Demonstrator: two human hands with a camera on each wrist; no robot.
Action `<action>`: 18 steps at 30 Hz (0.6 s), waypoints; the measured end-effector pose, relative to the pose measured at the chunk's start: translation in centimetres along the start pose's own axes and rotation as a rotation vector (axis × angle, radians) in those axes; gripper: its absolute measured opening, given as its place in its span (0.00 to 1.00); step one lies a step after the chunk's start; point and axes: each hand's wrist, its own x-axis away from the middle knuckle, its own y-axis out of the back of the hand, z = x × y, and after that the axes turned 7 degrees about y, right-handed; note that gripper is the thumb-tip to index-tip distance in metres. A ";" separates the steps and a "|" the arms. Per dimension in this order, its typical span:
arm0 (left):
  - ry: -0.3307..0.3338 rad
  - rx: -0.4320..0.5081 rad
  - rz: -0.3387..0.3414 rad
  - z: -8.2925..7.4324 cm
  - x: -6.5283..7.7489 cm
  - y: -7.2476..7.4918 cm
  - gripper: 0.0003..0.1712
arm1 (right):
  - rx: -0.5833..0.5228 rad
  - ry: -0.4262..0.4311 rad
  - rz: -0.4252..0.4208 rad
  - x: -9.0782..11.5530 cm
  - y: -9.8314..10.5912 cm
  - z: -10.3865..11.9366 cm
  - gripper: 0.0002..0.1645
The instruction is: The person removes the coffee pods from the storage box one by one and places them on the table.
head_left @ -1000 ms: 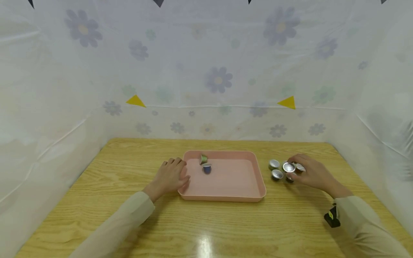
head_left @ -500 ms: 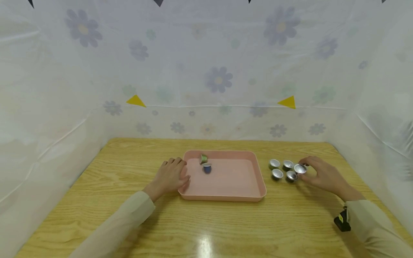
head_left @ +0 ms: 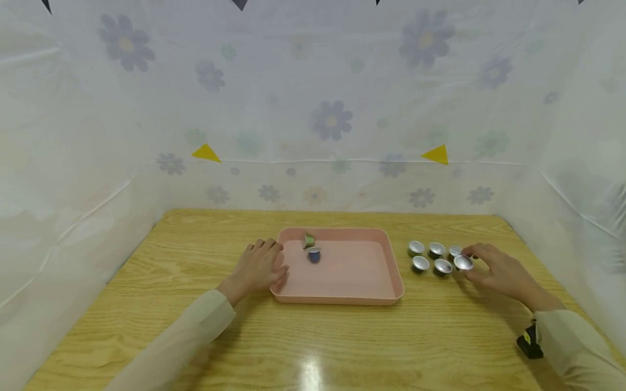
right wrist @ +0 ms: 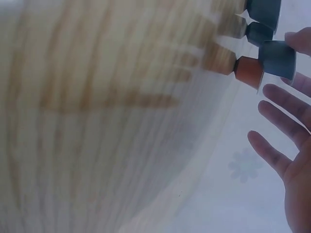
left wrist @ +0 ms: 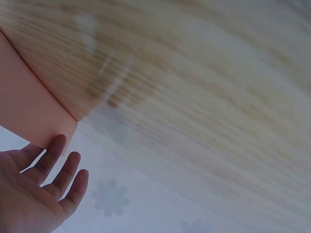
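In the head view my right hand (head_left: 501, 274) pinches a foil-lidded coffee capsule (head_left: 463, 263) between thumb and index finger. The right wrist view shows this held capsule (right wrist: 278, 59) with a dark blue-grey body; the other fingers stay extended. Close by stand several more capsules with silver lids facing up, among them an orange-bodied capsule (right wrist: 248, 71) and a dark teal capsule (right wrist: 259, 34). My left hand (head_left: 254, 269) rests on the left rim of a pink tray (head_left: 337, 300), its fingers (left wrist: 68, 174) loosely extended. Inside the tray lie a green capsule (head_left: 308, 241) and a blue capsule (head_left: 314, 255).
A wood-grain table (head_left: 313, 342) bears everything. Flower-patterned white sheeting (head_left: 332, 81) encloses its back and sides, with two yellow triangles on the back sheet. A small black device (head_left: 530, 343) is at the right sleeve's cuff.
My right hand has carried its capsule rightward and slightly nearer, to the right end of the standing group. A capsule behind it has come into view. The left hand and tray stay put.
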 end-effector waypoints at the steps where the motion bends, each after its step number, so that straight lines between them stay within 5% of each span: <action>1: 0.001 -0.001 0.001 0.0 0.0 0.0 0.30 | -0.003 -0.003 0.007 0.1 0.0 0.0 0.21; 18: -0.004 0.005 0.004 0.0 0.0 0.1 0.30 | 0.013 -0.003 0.072 0.6 -0.6 -0.1 0.21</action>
